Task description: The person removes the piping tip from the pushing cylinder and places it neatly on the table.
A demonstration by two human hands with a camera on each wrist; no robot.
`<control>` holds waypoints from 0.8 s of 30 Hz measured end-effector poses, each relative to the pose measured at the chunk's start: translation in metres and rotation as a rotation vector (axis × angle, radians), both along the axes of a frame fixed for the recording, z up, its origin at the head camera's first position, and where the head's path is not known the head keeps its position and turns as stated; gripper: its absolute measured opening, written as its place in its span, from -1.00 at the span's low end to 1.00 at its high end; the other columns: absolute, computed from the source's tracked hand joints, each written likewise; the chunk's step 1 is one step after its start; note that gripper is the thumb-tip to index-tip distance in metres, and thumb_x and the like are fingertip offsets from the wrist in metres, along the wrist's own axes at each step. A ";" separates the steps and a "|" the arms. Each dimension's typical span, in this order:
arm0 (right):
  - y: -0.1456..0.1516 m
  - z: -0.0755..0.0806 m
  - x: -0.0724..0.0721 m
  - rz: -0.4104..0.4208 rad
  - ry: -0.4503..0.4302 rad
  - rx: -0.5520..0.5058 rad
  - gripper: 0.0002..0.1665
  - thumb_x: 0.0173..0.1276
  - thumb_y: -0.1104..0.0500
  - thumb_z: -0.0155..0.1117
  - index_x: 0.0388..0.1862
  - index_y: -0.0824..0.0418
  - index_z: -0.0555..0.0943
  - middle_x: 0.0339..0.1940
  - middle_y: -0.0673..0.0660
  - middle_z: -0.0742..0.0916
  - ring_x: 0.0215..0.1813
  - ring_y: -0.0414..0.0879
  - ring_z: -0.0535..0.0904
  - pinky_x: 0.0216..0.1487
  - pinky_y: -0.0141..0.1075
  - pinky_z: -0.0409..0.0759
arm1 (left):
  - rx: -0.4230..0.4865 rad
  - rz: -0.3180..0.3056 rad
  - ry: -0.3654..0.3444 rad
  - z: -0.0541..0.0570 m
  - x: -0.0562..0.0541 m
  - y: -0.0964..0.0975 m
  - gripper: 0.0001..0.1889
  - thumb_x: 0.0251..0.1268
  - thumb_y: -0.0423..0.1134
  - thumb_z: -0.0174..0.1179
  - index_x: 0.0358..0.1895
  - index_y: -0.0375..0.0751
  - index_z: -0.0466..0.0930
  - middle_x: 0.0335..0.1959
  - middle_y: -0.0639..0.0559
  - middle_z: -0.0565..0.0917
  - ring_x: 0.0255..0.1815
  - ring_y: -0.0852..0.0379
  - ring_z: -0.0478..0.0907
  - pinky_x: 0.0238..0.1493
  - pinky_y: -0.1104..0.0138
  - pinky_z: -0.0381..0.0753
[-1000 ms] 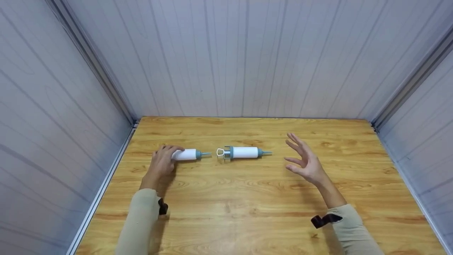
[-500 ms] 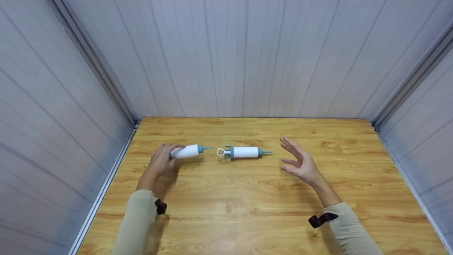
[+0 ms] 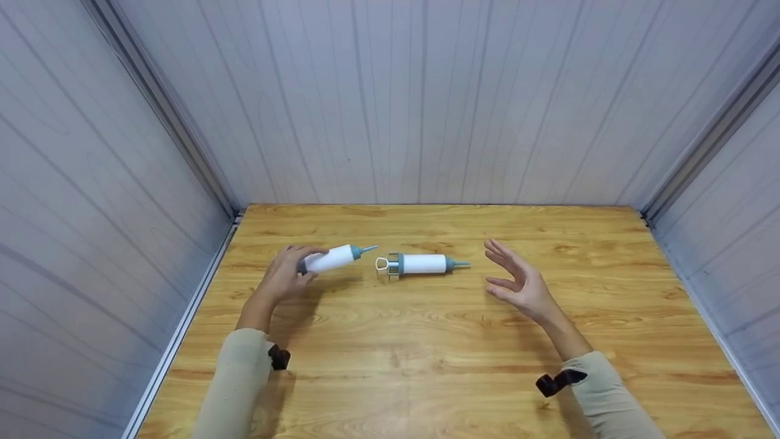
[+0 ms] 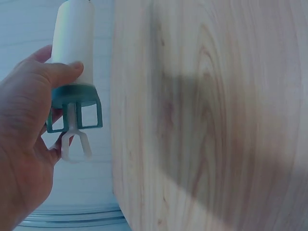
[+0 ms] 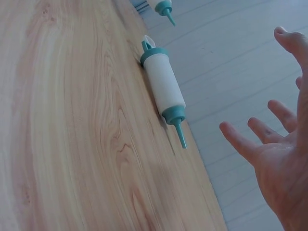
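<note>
In the head view my left hand (image 3: 284, 274) grips a white syringe (image 3: 329, 259) near its teal collar, thumb on one side and fingers on the other. That syringe is off the table, its teal nozzle pointing right and tilted up. The left wrist view shows its teal finger grips (image 4: 76, 96) and pale plunger handle (image 4: 74, 139). A second, similar syringe (image 3: 425, 264) lies on the table, nozzle to the right, plunger handle towards the held one. Beyond its nozzle, my right hand (image 3: 521, 286) hovers with fingers spread, holding nothing.
The wood-grain table (image 3: 390, 360) runs up to a pale panelled back wall (image 3: 420, 103). Side walls with metal corner strips stand left and right. Each sleeve carries a small black wrist mount (image 3: 557, 383).
My left hand has lifted its syringe off the table and tipped the nozzle upward, moving slightly right. The right hand shifted a little left and down. The second syringe stays put.
</note>
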State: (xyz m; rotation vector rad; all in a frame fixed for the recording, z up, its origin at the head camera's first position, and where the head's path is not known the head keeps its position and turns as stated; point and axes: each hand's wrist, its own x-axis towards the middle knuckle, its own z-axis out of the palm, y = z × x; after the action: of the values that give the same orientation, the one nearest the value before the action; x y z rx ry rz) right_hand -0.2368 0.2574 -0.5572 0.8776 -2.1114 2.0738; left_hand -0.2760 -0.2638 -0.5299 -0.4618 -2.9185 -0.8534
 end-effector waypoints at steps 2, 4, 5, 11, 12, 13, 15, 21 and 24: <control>0.002 -0.001 0.000 0.006 0.008 -0.007 0.05 0.40 0.68 0.30 0.81 0.52 0.12 0.75 -0.22 0.51 0.73 -0.34 0.44 0.43 -0.32 0.73 | 0.014 -0.015 0.002 0.003 0.000 0.004 -0.52 0.51 -0.39 0.44 0.42 -0.02 0.73 0.50 -0.30 0.70 0.46 -0.42 0.58 0.42 -0.44 0.58; 0.004 -0.002 0.001 0.004 0.013 -0.008 0.05 0.40 0.69 0.30 0.80 0.52 0.12 0.75 -0.23 0.52 0.72 -0.35 0.45 0.43 -0.32 0.74 | 0.027 -0.032 0.006 0.007 -0.001 0.008 -0.53 0.51 -0.38 0.45 0.41 -0.02 0.74 0.49 -0.28 0.71 0.44 -0.40 0.60 0.40 -0.42 0.60; 0.004 -0.002 0.001 0.003 0.015 -0.005 0.05 0.40 0.69 0.30 0.80 0.52 0.13 0.74 -0.23 0.52 0.72 -0.35 0.45 0.43 -0.31 0.74 | 0.034 -0.041 0.010 0.009 -0.001 0.010 -0.54 0.51 -0.37 0.45 0.41 -0.02 0.75 0.48 -0.28 0.72 0.43 -0.39 0.60 0.40 -0.41 0.61; 0.004 -0.001 0.004 -0.008 0.020 0.003 0.03 0.41 0.65 0.33 0.79 0.53 0.15 0.75 -0.13 0.53 0.75 -0.24 0.47 0.43 -0.25 0.76 | 0.113 -0.092 -0.017 0.016 -0.002 0.022 -0.55 0.51 -0.34 0.46 0.40 -0.05 0.76 0.45 -0.26 0.73 0.43 -0.37 0.59 0.43 -0.39 0.59; 0.004 0.000 0.004 -0.009 0.022 0.003 0.03 0.40 0.65 0.33 0.79 0.53 0.15 0.76 -0.08 0.53 0.75 -0.21 0.47 0.43 -0.24 0.76 | 0.132 -0.096 -0.029 0.017 -0.002 0.024 -0.55 0.51 -0.35 0.46 0.41 -0.05 0.75 0.46 -0.26 0.72 0.44 -0.37 0.58 0.44 -0.39 0.59; 0.003 0.000 0.004 -0.009 0.024 0.003 0.03 0.41 0.64 0.34 0.79 0.53 0.16 0.77 -0.03 0.53 0.76 -0.19 0.47 0.44 -0.23 0.76 | 0.149 -0.097 -0.040 0.018 -0.002 0.026 -0.54 0.51 -0.35 0.46 0.41 -0.05 0.75 0.47 -0.26 0.71 0.45 -0.37 0.58 0.45 -0.39 0.58; 0.002 0.000 0.003 -0.008 0.026 0.002 0.03 0.41 0.64 0.34 0.80 0.51 0.17 0.79 0.06 0.51 0.76 -0.18 0.47 0.44 -0.22 0.76 | 0.176 -0.099 -0.053 0.019 -0.002 0.029 -0.55 0.51 -0.34 0.46 0.41 -0.03 0.75 0.48 -0.26 0.70 0.46 -0.37 0.56 0.45 -0.39 0.58; 0.001 0.003 0.003 0.001 0.033 -0.001 0.03 0.40 0.64 0.35 0.81 0.46 0.20 0.81 0.22 0.47 0.77 -0.15 0.46 0.45 -0.21 0.76 | 0.201 -0.133 -0.051 0.024 0.000 0.040 -0.55 0.50 -0.34 0.48 0.40 -0.04 0.76 0.47 -0.29 0.70 0.45 -0.37 0.58 0.42 -0.38 0.63; 0.002 0.005 0.003 0.003 0.044 0.000 0.03 0.40 0.65 0.35 0.80 0.47 0.20 0.81 0.17 0.48 0.76 -0.17 0.47 0.44 -0.24 0.76 | 0.214 -0.156 -0.038 0.027 0.001 0.047 -0.55 0.48 -0.35 0.49 0.38 -0.05 0.77 0.46 -0.29 0.71 0.45 -0.37 0.59 0.40 -0.37 0.66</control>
State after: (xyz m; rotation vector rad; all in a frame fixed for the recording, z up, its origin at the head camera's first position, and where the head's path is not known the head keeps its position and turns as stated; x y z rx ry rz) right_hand -0.2341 0.2594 -0.5521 0.9182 -2.0898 2.0370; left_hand -0.2747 -0.2169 -0.5025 -0.6667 -2.8092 -1.1918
